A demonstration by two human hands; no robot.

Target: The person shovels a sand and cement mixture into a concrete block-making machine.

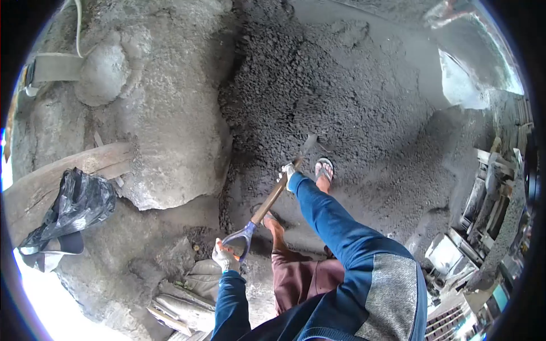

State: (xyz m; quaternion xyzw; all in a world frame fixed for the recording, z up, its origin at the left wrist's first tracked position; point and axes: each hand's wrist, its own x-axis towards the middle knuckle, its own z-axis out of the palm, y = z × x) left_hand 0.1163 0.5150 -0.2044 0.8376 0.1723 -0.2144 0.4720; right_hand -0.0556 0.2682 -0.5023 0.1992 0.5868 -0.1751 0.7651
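Note:
A shovel (272, 200) with a wooden shaft and a blue D-shaped grip slants across the middle of the head view. My left hand (226, 257), in a pale glove, is closed around the D-shaped grip. Farther up, my right hand (288, 175), also gloved, wraps the shaft just above the blade. The metal blade (310, 143) rests at the dark, crumbly wet material (318, 85) spread over the ground, its tip partly hidden in it. My sandalled foot (324, 169) stands beside the blade.
A large rough rock or concrete mass (165, 113) rises at the left. On it lie a wooden log (62, 176) and a black plastic bag (85, 199). Stacked wood scraps (483, 199) stand at the right. A white sack-like sheet (460, 82) lies at the upper right.

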